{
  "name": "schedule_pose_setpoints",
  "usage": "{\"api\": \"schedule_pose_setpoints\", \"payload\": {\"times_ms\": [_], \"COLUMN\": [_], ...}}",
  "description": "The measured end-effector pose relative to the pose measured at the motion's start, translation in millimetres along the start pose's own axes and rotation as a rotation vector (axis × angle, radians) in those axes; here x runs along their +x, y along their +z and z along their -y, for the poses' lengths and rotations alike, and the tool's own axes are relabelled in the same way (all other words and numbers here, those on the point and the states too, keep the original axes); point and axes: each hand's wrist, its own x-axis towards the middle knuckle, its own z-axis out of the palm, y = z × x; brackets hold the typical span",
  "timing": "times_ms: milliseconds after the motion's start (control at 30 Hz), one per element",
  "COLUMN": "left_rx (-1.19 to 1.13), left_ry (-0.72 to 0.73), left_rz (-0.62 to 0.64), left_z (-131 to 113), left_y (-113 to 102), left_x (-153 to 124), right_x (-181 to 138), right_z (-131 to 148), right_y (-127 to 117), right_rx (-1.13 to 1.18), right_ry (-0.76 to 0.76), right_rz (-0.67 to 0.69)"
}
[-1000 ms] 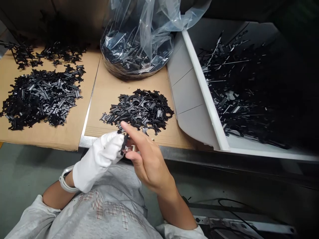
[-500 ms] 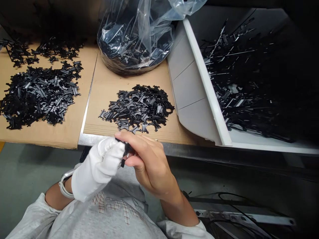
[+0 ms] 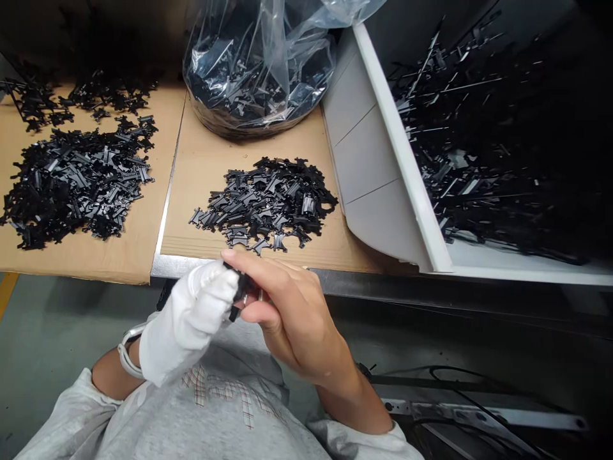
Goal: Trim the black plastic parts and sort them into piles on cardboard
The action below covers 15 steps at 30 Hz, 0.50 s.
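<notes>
My left hand [image 3: 194, 319], in a white glove, is closed around a small black plastic part [image 3: 243, 287] in front of the table edge. My bare right hand [image 3: 292, 313] grips the same part from the other side, index finger on top and thumb below. The fingers hide most of the part, so its full shape does not show. Just beyond my hands a heap of small black plastic parts [image 3: 272, 201] lies on cardboard [image 3: 201, 246].
A larger heap of similar parts [image 3: 81, 185] lies on the left. A clear plastic bag [image 3: 258, 83] of black pieces stands behind. On the right, a white-walled bin [image 3: 397, 147] holds black pieces [image 3: 469, 166]. A metal table edge [image 3: 364, 284] runs across.
Both hands stay on the black part in nearly the same pose. The view has shifted slightly; the heaps look unchanged.
</notes>
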Motion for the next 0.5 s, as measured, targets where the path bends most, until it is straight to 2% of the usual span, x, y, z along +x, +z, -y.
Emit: {"api": "schedule_pose_setpoints", "payload": {"times_ms": [133, 500], "left_rx": [0.031, 0.148], "left_ry": [0.012, -0.067], "left_rz": [-0.033, -0.018], "left_z": [-0.4, 6.2], "left_y": [-1.0, -8.6], "left_x": [-0.1, -6.1], "right_x": [0.7, 2.9], "right_z": [0.1, -1.9], "right_y": [0.6, 4.2], "right_rx": [0.000, 0.014], "right_ry": [-0.009, -0.023], "right_rz": [-0.011, -0.015]}}
